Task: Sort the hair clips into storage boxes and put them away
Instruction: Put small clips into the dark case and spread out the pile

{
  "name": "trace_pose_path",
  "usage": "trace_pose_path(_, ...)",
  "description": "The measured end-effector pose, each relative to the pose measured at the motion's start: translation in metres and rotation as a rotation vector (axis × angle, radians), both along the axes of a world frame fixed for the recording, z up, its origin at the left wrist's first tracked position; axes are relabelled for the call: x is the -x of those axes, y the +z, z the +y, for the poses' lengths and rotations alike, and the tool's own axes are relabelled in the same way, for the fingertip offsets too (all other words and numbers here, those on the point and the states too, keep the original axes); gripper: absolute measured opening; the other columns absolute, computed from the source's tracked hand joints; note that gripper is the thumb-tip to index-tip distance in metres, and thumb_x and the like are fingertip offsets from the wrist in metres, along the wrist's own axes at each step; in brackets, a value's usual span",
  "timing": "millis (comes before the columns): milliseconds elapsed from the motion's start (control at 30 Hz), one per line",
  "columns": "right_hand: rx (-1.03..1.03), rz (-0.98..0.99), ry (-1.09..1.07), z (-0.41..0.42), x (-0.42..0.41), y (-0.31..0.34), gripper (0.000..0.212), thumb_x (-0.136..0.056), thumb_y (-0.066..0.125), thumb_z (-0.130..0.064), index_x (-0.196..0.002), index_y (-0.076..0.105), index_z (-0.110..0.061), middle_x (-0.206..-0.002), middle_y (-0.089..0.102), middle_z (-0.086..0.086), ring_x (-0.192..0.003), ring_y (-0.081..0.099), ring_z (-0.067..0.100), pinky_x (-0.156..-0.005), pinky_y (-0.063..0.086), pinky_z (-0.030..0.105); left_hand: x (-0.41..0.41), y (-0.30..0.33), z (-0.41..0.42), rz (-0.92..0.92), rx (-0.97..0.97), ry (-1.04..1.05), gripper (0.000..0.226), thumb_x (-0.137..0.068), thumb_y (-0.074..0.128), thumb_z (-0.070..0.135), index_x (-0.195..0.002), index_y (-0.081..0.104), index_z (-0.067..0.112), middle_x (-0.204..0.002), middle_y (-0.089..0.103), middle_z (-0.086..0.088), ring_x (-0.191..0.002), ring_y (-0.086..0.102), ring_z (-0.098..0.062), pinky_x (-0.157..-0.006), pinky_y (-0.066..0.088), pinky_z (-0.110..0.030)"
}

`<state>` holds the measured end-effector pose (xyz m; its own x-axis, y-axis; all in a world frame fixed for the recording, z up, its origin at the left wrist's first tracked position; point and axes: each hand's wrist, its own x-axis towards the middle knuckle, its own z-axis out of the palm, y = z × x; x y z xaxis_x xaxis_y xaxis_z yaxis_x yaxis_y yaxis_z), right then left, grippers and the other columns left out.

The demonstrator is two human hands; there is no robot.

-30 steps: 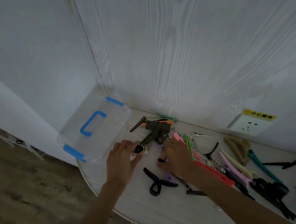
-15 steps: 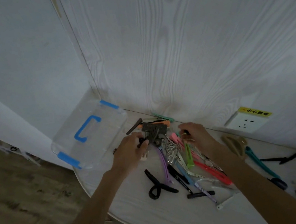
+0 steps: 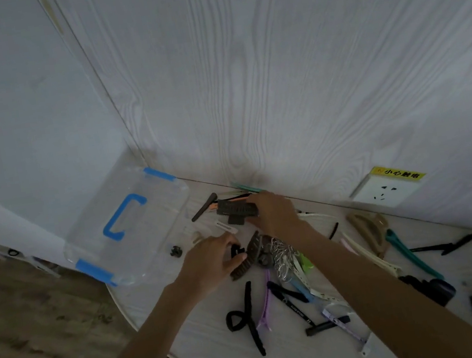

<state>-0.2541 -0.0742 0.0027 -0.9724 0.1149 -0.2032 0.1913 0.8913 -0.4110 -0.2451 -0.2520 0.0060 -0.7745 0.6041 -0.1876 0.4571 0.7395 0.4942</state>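
Honestly, I judge the sorting barely begun: the round white table (image 3: 210, 345) is littered with hair clips and the clear storage box (image 3: 132, 231) with blue latches sits lidded at the table's left end, against the wall; through its clear plastic I can make out nothing inside. Going from big to small, the wood-grain wall (image 3: 275, 81) closes off the whole far side, so the only open room I have is toward me and to the left, where the table's curved edge drops off to the floor just beside the box. The main heap of clips (image 3: 287, 266) lies in the middle, with more strewn to the right: a tan claw clip (image 3: 367, 226), a teal clip (image 3: 408, 251) and a black loop clip (image 3: 247, 321) nearer me. My right hand (image 3: 273, 213) is reaching to the wall side and is closed on a dark toothed claw clip (image 3: 235, 211). My left hand (image 3: 210, 262) is curled round a small black clip (image 3: 236, 250), just beside a brown comb clip (image 3: 248, 256). A tiny black clip (image 3: 175, 251) sits near the box's corner. Bare tabletop near the front rim gives space for sorting piles, though anything nudged leftward could go over the edge.
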Motion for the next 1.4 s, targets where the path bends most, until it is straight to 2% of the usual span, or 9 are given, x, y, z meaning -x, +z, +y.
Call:
trace_pose_path(200, 0.032, 0.041, -0.123, 0.022, -0.024, 0.003, 0.038, -0.084, 0.060, -0.029, -0.122, 0.055, -0.027, -0.113, 0.066, 0.005, -0.106, 0.060, 0.027, -0.079, 0.045, 0.031, -0.018, -0.002, -0.035, 0.129, -0.209, 0.438, 0.021, -0.093, 0.050, 0.035, -0.110, 0.052, 0.022, -0.090, 0.058, 0.007, -0.085, 0.056, -0.011, -0.069, 0.043, -0.023)
trace_pose_path(400, 0.101, 0.258, -0.110, -0.008, -0.033, 0.029, 0.029, -0.087, 0.056, -0.041, -0.112, 0.057, -0.026, -0.105, 0.065, -0.003, -0.095, 0.061, 0.016, -0.071, 0.040, 0.025, -0.018, -0.023, -0.053, 0.217, -0.103, 0.418, 0.051, -0.096, 0.046, 0.023, -0.142, 0.034, 0.005, -0.132, 0.054, -0.011, -0.121, 0.053, -0.023, -0.100, 0.045, -0.033)
trace_pose_path(567, -0.152, 0.167, 0.373, -0.043, -0.055, 0.015, 0.060, -0.079, 0.063, -0.047, -0.130, 0.047, -0.020, -0.120, 0.055, 0.006, -0.106, 0.054, 0.023, -0.081, 0.046, 0.034, -0.018, -0.026, -0.039, 0.138, -0.035, 0.520, 0.043, -0.099, 0.037, 0.022, -0.136, 0.039, 0.000, -0.129, 0.055, -0.015, -0.116, 0.055, -0.025, -0.096, 0.046, -0.034)
trace_pose_path(667, -0.180, 0.114, 0.282, -0.028, -0.059, -0.003, 0.043, -0.084, 0.060, -0.030, -0.126, 0.053, -0.020, -0.121, 0.054, 0.008, -0.109, 0.054, 0.027, -0.084, 0.046, 0.037, -0.021, -0.024, -0.035, 0.033, -0.113, 0.605, 0.028, -0.099, 0.034, 0.022, -0.117, 0.047, 0.004, -0.113, 0.057, -0.011, -0.109, 0.053, -0.024, -0.086, 0.047, -0.036)
trace_pose_path(900, 0.203, 0.160, -0.104, 0.011, -0.071, 0.012, 0.031, -0.086, 0.060, -0.022, -0.117, 0.057, -0.024, -0.099, 0.054, -0.005, -0.088, 0.056, 0.015, -0.072, 0.040, 0.025, -0.039, -0.030, -0.048, -0.018, -0.341, 0.690, 0.022, -0.093, 0.054, 0.022, -0.112, 0.061, 0.013, -0.106, 0.067, -0.004, -0.096, 0.063, -0.018, -0.084, 0.047, -0.026)
trace_pose_path(1033, 0.298, 0.146, -0.289, 0.030, -0.081, 0.019, 0.017, -0.087, 0.058, -0.028, -0.103, 0.064, -0.026, -0.081, 0.056, -0.007, -0.066, 0.052, 0.009, -0.068, 0.043, 0.025, -0.048, -0.029, -0.052, 0.044, -0.237, 0.694, 0.022, -0.087, 0.063, 0.025, -0.106, 0.069, 0.015, -0.103, 0.071, -0.005, -0.091, 0.066, -0.019, -0.078, 0.045, -0.025)
trace_pose_path(1200, 0.518, 0.072, -0.400, 0.053, -0.107, 0.031, 0.014, -0.089, 0.057, -0.014, -0.099, 0.065, -0.020, -0.067, 0.062, -0.004, -0.050, 0.052, 0.001, -0.051, 0.041, 0.014, -0.055, -0.018, -0.048, 0.072, -0.160, 0.608, 0.019, -0.083, 0.068, 0.025, -0.100, 0.073, 0.019, -0.095, 0.074, -0.004, -0.087, 0.068, -0.021, -0.077, 0.050, -0.030)
trace_pose_path(1300, 0.698, -0.031, -0.513, 0.067, -0.127, 0.032, 0.016, -0.091, 0.054, -0.006, -0.101, 0.065, -0.005, -0.050, 0.057, -0.006, -0.035, 0.048, -0.002, -0.039, 0.038, 0.011, -0.067, -0.003, -0.040, 0.070, -0.295, 0.666, 0.016, -0.080, 0.071, 0.023, -0.095, 0.074, 0.018, -0.089, 0.074, -0.002, -0.080, 0.066, -0.013, -0.073, 0.048, -0.025)
trace_pose_path(1400, 0.945, -0.167, -0.635, 0.076, -0.152, 0.043, 0.012, -0.093, 0.051, -0.011, -0.094, 0.063, -0.008, -0.065, 0.054, 0.004, -0.050, 0.051, 0.009, -0.046, 0.041, 0.015, -0.074, 0.018, -0.017, 0.091, -0.506, 0.661, 0.016, -0.076, 0.076, 0.018, -0.091, 0.074, 0.013, -0.082, 0.073, 0.003, -0.068, 0.063, 0.006, -0.066, 0.047, -0.010)
